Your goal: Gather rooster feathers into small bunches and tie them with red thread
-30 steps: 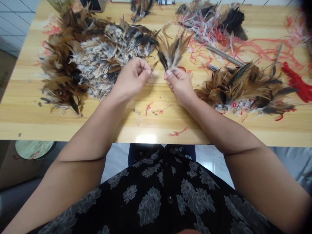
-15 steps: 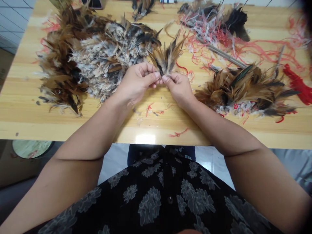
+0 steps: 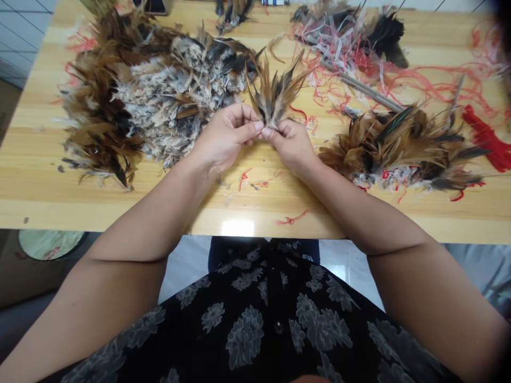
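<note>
Between my two hands a small bunch of brown and black feathers (image 3: 275, 96) stands with its tips fanned away from me. My left hand (image 3: 233, 133) is closed, thumb and fingers pinched at the base of the bunch. My right hand (image 3: 293, 141) pinches the same base from the other side, its thumb almost touching the left one. The quill ends are mostly covered by my fingers. Just left of my hands lies a big heap of feathers (image 3: 159, 101), brown at its edge and fluffy grey-white in the middle.
To the right rests a pile of brown feather bunches (image 3: 391, 143) with red ties, beside a red string bundle (image 3: 489, 138). Behind are tangled pink and white strings (image 3: 351, 48) and a thin rod (image 3: 367, 91). Red thread scraps (image 3: 293, 218) lie near the wooden table's (image 3: 151, 213) front edge.
The feather bunch has turned slightly and its tips are spread a little wider. Both hands keep their pinch at its base, with small finger shifts.
</note>
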A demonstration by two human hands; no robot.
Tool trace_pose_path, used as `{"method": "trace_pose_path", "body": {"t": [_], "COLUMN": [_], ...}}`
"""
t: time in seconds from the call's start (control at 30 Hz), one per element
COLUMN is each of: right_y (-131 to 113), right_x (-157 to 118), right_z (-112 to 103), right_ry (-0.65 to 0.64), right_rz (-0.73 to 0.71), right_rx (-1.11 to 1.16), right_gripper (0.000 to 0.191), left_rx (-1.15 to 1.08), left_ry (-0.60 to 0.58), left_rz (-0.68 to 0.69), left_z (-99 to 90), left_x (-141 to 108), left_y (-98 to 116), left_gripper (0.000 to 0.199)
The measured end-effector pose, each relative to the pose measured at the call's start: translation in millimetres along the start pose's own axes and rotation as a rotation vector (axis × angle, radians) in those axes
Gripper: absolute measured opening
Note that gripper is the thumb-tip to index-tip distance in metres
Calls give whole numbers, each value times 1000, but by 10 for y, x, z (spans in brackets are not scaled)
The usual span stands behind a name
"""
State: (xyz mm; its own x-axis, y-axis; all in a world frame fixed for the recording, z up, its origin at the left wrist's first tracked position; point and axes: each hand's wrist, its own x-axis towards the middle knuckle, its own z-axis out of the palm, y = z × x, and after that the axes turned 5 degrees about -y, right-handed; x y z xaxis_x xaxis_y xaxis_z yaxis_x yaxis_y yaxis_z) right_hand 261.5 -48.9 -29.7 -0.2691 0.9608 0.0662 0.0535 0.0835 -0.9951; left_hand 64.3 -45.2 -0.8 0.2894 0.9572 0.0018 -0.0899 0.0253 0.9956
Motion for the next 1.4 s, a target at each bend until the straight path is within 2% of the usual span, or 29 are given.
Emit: {"method": "trace_pose_path", "body": {"t": [0.17,0.33,0.57,1.07,1.17,1.27,1.33,1.4], "right_y": [-146,-135,-92,-44,-96,-136,-146,-145], "right_x": [-38,-56,-69,-29,-54,-77,-80,-72], "right_z": [29,0,-34,0,-13,-39,-56,-67], "right_ry": [-30,-92,-138,-74,-84,-67,-52,-38], "right_rz": [1,-23,-73,-4,-34,-20,10,29], "right_rx": [-4,-24,-79,-38,-21,-21,-25,-21], "right_gripper": [62,65,61,62,59,62,64,65], "left_rx": [-26,-35,-51,-112,-52,39,150,326], "left_ry": [-48,-93,-50,-91,-118,-119,-48,82], "left_rz": [-1,16,-1,-19,8,56,116,169], "left_z": [22,24,43,-28,-90,-244,-372,-483], "left_x": [-2,-21,-29,36,39,59,74,76], "left_y": [5,24,38,-56,-41,68,191,326], "left_gripper": [55,49,54,51,59,62,57,48]}}
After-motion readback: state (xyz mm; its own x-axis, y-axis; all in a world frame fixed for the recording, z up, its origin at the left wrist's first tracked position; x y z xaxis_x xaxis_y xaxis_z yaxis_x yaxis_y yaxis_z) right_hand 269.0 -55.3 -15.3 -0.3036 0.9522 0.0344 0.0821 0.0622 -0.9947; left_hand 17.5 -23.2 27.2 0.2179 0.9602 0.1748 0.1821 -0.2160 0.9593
